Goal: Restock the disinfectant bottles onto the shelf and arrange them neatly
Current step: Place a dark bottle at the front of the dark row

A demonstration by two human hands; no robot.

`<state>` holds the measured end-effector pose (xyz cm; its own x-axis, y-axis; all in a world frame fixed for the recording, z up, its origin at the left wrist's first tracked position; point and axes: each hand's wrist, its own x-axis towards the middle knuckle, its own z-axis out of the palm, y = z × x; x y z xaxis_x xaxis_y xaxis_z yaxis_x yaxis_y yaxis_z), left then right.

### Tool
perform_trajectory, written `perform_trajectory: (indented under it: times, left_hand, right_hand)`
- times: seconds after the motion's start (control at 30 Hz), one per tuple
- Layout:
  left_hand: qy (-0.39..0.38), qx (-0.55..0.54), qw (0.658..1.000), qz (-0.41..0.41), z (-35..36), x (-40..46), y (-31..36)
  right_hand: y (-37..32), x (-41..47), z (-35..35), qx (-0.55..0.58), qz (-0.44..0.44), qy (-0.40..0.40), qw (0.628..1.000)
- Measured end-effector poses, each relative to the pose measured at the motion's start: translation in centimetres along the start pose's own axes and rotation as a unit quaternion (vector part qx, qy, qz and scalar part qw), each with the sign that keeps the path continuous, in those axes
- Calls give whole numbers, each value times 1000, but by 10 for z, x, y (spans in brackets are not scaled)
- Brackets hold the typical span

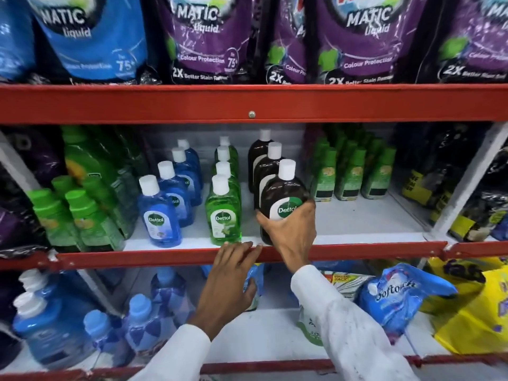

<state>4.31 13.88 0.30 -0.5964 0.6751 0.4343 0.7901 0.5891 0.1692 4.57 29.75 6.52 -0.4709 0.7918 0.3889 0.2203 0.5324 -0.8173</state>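
- Head view: the right hand is gripping the front brown disinfectant bottle low on its body, at the front of the brown row on the middle shelf.
- The left hand is resting open, holding nothing, fingertips on the shelf's red lip.
- Advice: the person is best seating it upright, label forward, level with the green bottle and blue bottle.
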Motion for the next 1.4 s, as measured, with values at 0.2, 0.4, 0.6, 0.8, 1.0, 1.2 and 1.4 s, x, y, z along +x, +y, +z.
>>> perform_trajectory:
  times: [0.2, 0.4, 0.6, 0.8, 1.0, 1.2, 1.4]
  left_hand:
    - [32, -37, 999, -19, 1, 3, 4]
    - [75, -211, 966, -130, -7, 36, 18]
    - [45, -252, 948, -190, -13, 72, 28]
    - [62, -233, 945, -221, -3, 74, 27]
    - [80, -242, 942, -216, 1, 74, 22]
    - [76, -267, 940, -200, 1, 73, 19]
    - [194, -300, 911, -206, -18, 37, 15]
  right_hand:
    - [13, 2, -3, 12, -37, -31, 999]
    - [62, 24, -38, 101, -29, -237, 966]
    - [72, 40, -43, 85, -72, -246, 963]
    - [75, 43, -41, 99, -71, -247, 961]
    - [71, 41, -42, 123, -56, -254, 958]
    - [71, 41, -44, 141, -56, -264, 953]
    - [54, 4, -59, 257, -113, 26, 959]
